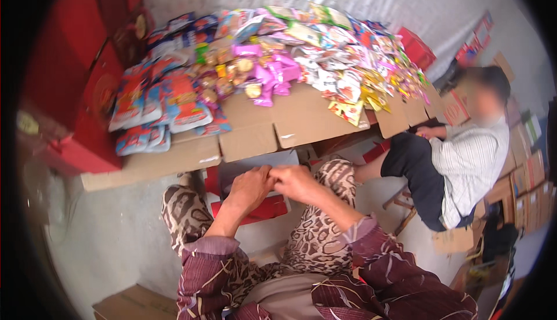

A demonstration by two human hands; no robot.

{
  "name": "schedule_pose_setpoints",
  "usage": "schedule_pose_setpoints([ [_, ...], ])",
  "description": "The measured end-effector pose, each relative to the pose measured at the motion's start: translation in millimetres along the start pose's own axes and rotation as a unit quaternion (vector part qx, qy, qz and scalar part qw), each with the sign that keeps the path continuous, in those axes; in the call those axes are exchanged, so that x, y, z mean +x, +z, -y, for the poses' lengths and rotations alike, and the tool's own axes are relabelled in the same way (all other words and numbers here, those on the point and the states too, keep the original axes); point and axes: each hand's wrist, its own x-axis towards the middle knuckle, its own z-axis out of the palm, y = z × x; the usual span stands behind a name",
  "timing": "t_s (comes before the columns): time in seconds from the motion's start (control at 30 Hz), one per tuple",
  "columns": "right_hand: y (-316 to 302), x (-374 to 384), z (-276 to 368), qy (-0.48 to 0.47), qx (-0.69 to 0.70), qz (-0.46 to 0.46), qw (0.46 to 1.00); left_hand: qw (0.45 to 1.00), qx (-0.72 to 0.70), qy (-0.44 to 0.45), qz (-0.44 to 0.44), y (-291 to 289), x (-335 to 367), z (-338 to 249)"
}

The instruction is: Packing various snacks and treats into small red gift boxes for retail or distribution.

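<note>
My left hand (pixel 250 188) and my right hand (pixel 295 182) meet at the fingertips above a red box (pixel 255 214) with a pale inside, which stands between my knees. Both hands have their fingers curled and pressed together. Whatever they may hold is hidden by the fingers. Just beyond them runs the cardboard-covered table edge (pixel 248 141). On it lie red and blue snack pouches (pixel 184 106) to the left, pink wrapped packets (pixel 277 75) in the middle, and white packets (pixel 342 83) and golden packets (pixel 374 97) to the right.
Tall red boxes (pixel 78 76) stand at the left end of the table. A seated person (pixel 473 152) in a striped shirt is at the right, hands near the table. Brown cartons (pixel 531 181) are stacked behind that person. A cardboard piece (pixel 133 304) lies at the lower left.
</note>
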Motion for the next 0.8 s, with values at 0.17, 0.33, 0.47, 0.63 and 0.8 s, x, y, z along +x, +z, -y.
schedule_pose_setpoints([
  [0.17, -32.7, 42.9, 53.0, -0.12, 0.026, -0.156, 0.98, 0.999, 0.014, -0.035, -0.013, -22.7, -16.3, 18.8],
  [0.33, -12.1, 115.7, 97.7, -0.21, -0.007, -0.208, 0.955, 0.996, 0.082, 0.024, 0.01, -10.5, -17.5, 34.1],
  [0.47, 22.4, 173.1, 134.4, -0.217, -0.06, -0.214, 0.951, 0.998, 0.021, 0.023, 0.054, -12.8, -20.6, 38.1],
  [0.63, 36.5, 209.5, 137.8, -0.133, -0.198, -0.169, 0.956, 0.997, 0.05, 0.014, 0.059, -16.8, -18.1, 43.8],
  [0.8, 16.6, 228.4, 131.7, -0.128, -0.252, -0.189, 0.94, 0.994, 0.079, 0.023, 0.07, -21.9, -15.9, 45.0],
])
